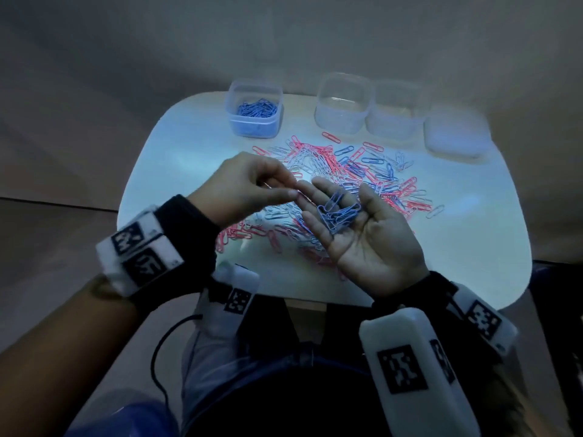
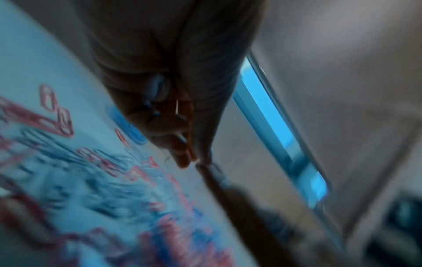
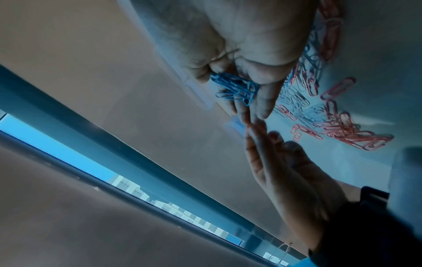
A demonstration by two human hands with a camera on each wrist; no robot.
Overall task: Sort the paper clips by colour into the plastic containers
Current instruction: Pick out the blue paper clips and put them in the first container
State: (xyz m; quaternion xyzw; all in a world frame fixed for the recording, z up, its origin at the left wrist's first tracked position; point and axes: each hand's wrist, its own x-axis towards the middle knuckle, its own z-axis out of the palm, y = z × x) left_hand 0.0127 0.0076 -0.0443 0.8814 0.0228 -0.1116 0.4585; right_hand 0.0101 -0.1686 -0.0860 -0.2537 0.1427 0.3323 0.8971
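- The right hand point(image 1: 362, 228) is turned palm up above the near middle of the desk point(image 1: 176, 159), fingers spread wide and only slightly cupped, with a small heap of blue paper clips point(image 1: 339, 212) lying in the palm.
- In the right wrist view the same blue clips point(image 3: 235, 88) sit bunched at the base of the fingers.
- The left hand point(image 1: 249, 187) hovers just left of the right one, its thumb and forefinger brought together in a narrow pinch; their tips meet the right hand's fingertips. I cannot tell whether a clip is between them.
- The left wrist view is blurred; it shows the left fingers point(image 2: 182, 155) close together, pointing down toward the desk.
- A loose pile of red, blue and white paper clips point(image 1: 347, 171) spreads across the middle of the desk, under and beyond both hands.
- At the far edge stands a row of clear plastic containers: the far-left container point(image 1: 254, 121) holds blue clips, and to its right stand two clear containers point(image 1: 342, 104) side by side, touching.
- At the far right lies a flat translucent lidded box point(image 1: 456, 135).
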